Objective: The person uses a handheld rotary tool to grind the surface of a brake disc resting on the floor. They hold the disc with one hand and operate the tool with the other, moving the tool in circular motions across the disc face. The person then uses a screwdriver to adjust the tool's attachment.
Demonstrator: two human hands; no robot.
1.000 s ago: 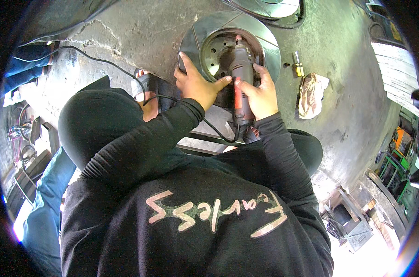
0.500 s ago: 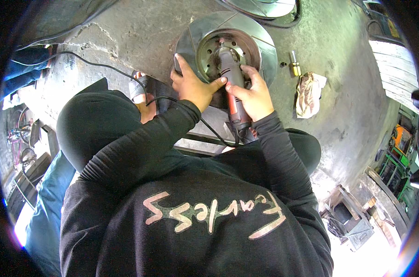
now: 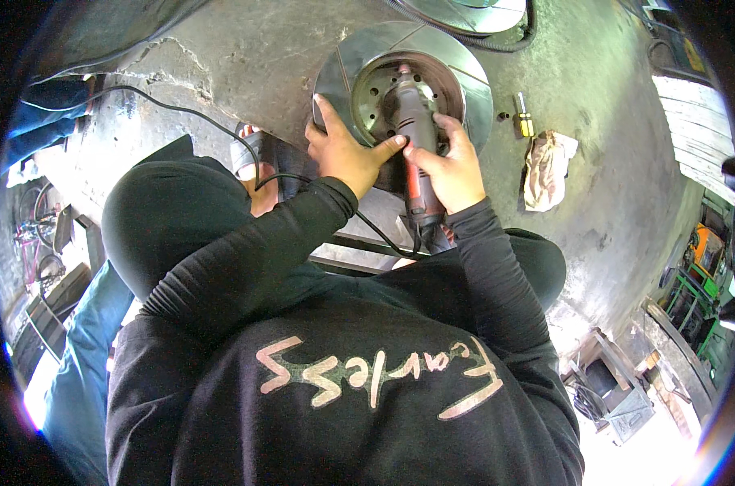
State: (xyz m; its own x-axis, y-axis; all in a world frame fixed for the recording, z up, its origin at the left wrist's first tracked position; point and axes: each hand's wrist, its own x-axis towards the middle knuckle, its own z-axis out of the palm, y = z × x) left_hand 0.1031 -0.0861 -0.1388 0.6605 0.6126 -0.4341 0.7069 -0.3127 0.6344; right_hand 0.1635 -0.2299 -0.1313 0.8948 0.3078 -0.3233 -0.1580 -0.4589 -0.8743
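On the grey concrete floor [image 3: 246, 49] lies a round silver metal brake disc [image 3: 473, 89], where the left hand [image 3: 343, 154] rests spread on its rim while the right hand [image 3: 452, 170] closes its fingers around a grey-and-red corded power grinder [image 3: 412, 134] pressed into the disc's hub, a crumpled beige rag [image 3: 546, 166] nearby.

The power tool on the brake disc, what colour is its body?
Dark grey at the head, red along the handle of the power tool; the head view shows it.
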